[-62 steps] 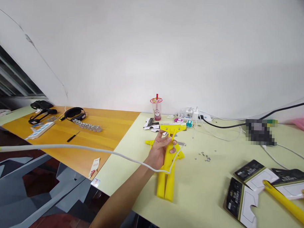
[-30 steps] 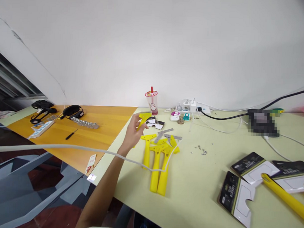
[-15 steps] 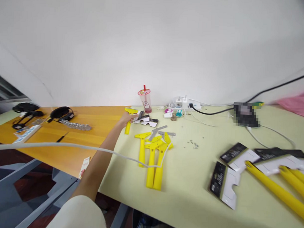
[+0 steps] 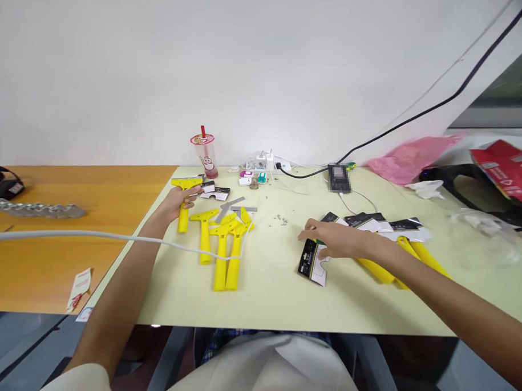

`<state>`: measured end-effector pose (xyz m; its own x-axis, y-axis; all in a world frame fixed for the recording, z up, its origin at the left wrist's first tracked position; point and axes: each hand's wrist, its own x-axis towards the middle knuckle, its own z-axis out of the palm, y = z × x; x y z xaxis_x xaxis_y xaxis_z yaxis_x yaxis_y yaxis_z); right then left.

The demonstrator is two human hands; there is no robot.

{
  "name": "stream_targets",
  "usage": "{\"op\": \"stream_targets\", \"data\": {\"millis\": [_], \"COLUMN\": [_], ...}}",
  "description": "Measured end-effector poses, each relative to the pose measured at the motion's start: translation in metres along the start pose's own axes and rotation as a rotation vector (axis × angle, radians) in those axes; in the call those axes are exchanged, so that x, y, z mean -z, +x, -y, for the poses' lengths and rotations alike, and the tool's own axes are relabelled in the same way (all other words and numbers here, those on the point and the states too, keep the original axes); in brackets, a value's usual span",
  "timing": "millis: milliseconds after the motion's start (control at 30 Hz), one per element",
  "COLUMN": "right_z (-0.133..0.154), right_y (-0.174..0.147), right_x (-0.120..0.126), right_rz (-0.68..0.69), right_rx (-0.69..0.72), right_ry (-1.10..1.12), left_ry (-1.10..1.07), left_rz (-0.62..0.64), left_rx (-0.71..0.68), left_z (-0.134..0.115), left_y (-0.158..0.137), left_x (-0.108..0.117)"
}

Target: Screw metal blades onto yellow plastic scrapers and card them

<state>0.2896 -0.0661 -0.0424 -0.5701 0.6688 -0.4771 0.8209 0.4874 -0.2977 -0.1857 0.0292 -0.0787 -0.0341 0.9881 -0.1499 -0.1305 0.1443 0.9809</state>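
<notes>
My left hand is closed around the handle of a yellow scraper, its T-shaped head upward, at the left edge of the pale green table. Beside it lie several more yellow scraper handles and loose grey blades. Small metal screws or nuts are scattered at mid-table. My right hand is over a black-and-white packaging card, fingers curled together. A bit of dark green shows under its fingers; what it is I cannot make out. Carded yellow scrapers lie partly behind the right forearm.
A lidded cup with a red straw stands near the wall. A power strip with plugs and a black device sit at the back. A white cable crosses the view in front. A pink bag lies at right.
My view has swung right. My right hand has come into view over the packaging cards. My left hand still holds the yellow scraper, its head now turned differently.
</notes>
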Motion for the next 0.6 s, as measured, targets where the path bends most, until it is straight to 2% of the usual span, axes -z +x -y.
{"op": "stream_targets", "data": {"millis": [267, 433, 600], "right_z": [0.004, 0.012, 0.012], "right_y": [0.017, 0.014, 0.005], "right_x": [0.003, 0.005, 0.005], "right_rz": [0.097, 0.077, 0.086], "right_rx": [0.033, -0.089, -0.077], "right_ry": [-0.038, -0.072, -0.045], "left_ry": [-0.062, -0.065, -0.025], "left_rz": [0.062, 0.111, 0.187], "left_rx": [-0.056, -0.084, -0.137], "left_z": [-0.015, -0.028, -0.045], "left_y": [-0.027, -0.039, -0.041], "left_x": [-0.023, -0.032, -0.041]}}
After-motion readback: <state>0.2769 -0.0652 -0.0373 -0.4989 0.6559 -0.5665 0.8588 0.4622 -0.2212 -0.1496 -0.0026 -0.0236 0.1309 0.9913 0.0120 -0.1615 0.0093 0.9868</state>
